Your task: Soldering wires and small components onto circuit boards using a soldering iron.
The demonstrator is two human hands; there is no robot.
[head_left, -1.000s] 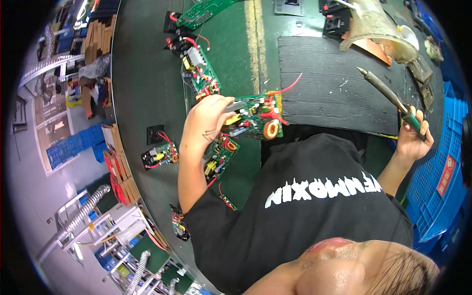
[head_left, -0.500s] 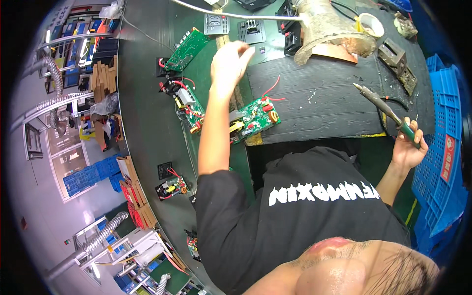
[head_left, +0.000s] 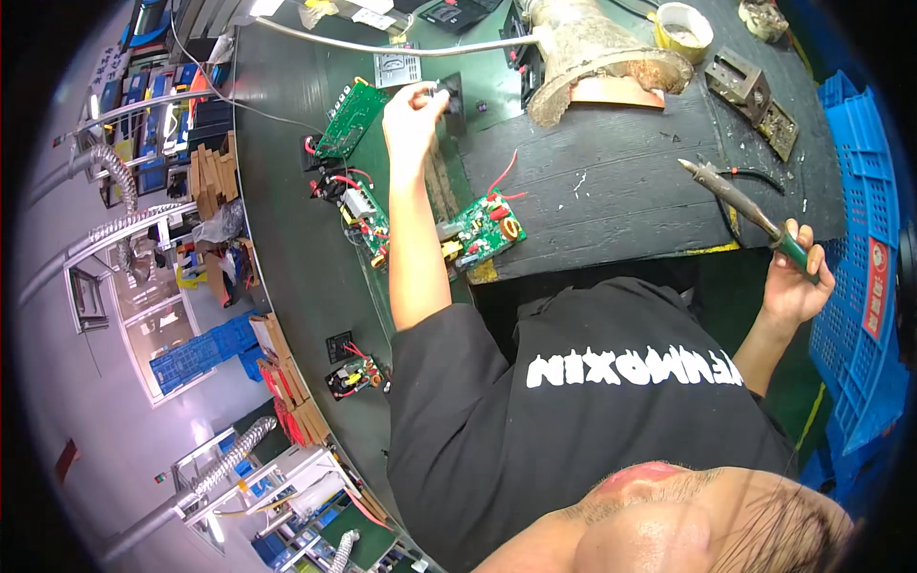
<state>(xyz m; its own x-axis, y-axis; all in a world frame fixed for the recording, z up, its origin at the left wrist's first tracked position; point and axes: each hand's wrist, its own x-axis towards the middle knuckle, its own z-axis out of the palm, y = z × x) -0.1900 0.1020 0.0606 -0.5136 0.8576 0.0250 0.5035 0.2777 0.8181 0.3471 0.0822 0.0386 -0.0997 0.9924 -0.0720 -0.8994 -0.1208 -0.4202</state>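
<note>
Left hand [head_left: 411, 122]: fingers pinch dark panel [head_left: 453, 99]; right hand [head_left: 799, 285]: fingers wrapped round soldering iron [head_left: 739, 201]

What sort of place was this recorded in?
Probably an electronics assembly or repair workshop. The signs are the green-handled metal soldering iron in the right hand, the green circuit board with red wires, and the silvery ribbed flexible duct in the background.

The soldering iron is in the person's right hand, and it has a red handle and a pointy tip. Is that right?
Not quite: the handle is green, not red, as the head view shows. The soldering iron is in the person's right hand, and it does have a pointy tip.
</note>
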